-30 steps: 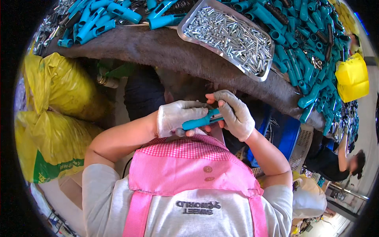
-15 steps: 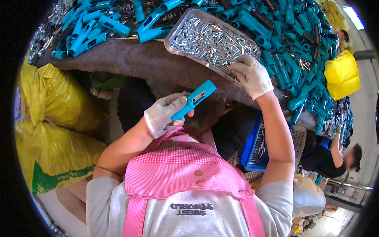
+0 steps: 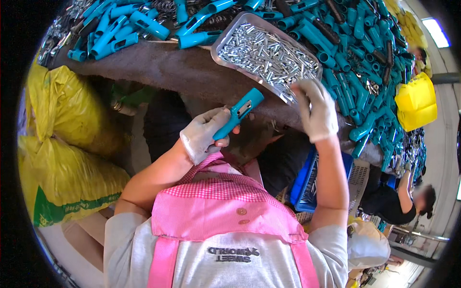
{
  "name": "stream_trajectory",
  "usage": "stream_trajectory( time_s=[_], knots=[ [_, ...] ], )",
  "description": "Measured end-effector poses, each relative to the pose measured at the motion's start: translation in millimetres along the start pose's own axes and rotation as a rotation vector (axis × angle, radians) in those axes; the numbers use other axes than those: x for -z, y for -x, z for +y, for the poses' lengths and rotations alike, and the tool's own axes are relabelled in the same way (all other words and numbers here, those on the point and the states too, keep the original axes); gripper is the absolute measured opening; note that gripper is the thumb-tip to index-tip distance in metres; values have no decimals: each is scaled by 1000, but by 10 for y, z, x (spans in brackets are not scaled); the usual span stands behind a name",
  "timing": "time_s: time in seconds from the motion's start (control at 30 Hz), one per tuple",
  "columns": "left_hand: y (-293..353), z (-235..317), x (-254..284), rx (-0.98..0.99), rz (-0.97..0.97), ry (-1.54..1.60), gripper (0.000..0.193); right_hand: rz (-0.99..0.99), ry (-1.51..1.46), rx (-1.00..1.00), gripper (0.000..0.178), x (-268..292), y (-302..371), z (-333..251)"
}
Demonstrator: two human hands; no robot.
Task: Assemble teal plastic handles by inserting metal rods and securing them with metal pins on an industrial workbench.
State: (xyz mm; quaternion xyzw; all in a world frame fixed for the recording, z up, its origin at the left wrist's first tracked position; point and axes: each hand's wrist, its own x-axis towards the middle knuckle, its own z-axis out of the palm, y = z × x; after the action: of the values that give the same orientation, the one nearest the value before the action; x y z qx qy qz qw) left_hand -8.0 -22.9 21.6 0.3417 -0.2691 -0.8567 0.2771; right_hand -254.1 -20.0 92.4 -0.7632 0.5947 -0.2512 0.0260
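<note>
The gloved left hand (image 3: 204,134) grips a teal tubular handle (image 3: 234,119), its slotted end tilted far and right, near the brown-covered table (image 3: 144,62). The gloved right hand (image 3: 317,110) hovers by the near right corner of a metal tray (image 3: 217,56) of silver pins (image 3: 269,53), fingers bent; blur hides whether they pinch anything. More teal handles (image 3: 357,86) lie heaped right of the tray.

Bench (image 3: 144,62): brown fuzzy cover, front edge bowed. On it: shallow metal tray (image 3: 217,55), approx. ctr, near front edge, w/ loose silver pins (image 3: 271,53); lg. heap of teal tubes (image 3: 357,62), R, dark rods (image 3: 334,10) mixed in; smaller grp. of teal tubes, L; misc. metal pcs. (image 3: 50,45), far L.
</note>
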Motion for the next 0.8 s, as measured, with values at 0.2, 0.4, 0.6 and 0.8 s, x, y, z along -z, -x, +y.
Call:
stream_trajectory(
  time_s=[0.2,0.4,0.6,0.8],
  knots=[
    [-35,-85,25,-65,-59,-99,33,-58,-350,45,14,-314,235,-558],
    [2,-144,-17,-173,-35,-192,35,58,-49,159,20,-482,370,-653],
    [24,-228,-14,-222,110,-364,35,6,-416,-54,28,-622,483,-600],
    [40,-187,31,-309,3,-382,34,48,-1688,-789,43,-844,596,-693]
  ],
)
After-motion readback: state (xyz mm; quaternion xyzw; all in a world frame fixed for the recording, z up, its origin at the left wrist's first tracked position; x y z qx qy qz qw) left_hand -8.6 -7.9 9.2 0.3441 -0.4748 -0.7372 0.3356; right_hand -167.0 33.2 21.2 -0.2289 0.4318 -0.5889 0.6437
